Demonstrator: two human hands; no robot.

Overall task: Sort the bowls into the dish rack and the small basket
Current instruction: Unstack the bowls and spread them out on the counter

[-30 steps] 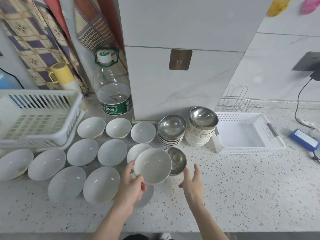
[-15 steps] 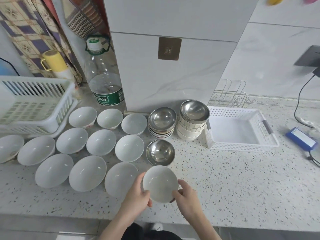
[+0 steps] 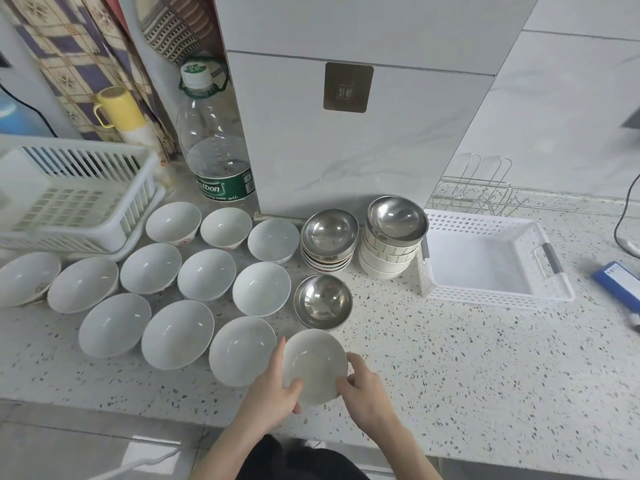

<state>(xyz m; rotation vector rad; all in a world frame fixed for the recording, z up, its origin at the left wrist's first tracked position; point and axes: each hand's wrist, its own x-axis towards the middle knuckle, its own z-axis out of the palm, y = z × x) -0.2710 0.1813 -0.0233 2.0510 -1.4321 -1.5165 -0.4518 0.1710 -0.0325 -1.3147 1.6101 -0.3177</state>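
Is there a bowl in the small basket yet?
No, the small basket holds no bowl; its white floor shows bare.

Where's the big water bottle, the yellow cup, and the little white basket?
water bottle (image 3: 214, 147), head view, on its clear body.
yellow cup (image 3: 119, 107), head view, on its side.
small basket (image 3: 498, 296), head view, on its near rim.
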